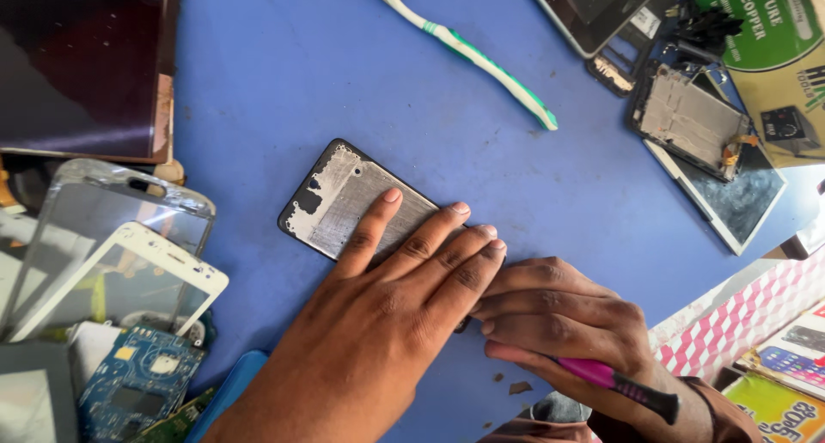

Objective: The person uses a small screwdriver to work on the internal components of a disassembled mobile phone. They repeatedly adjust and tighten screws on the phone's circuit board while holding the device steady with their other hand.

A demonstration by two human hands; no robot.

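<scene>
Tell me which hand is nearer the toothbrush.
Left. The left hand lies flat on the phone screen, below the toothbrush. The right hand, gripping a pink tool, sits lower, nearer the table edge.

Both hands are bare, without rings or gloves; the right hand point(559, 323) ends in a dark brown sleeve cuff point(687, 413) at lower right.

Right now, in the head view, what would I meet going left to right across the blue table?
White glass panels → phone frame → left hand → right hand holding a pink-handled tool → opened phone.
</scene>
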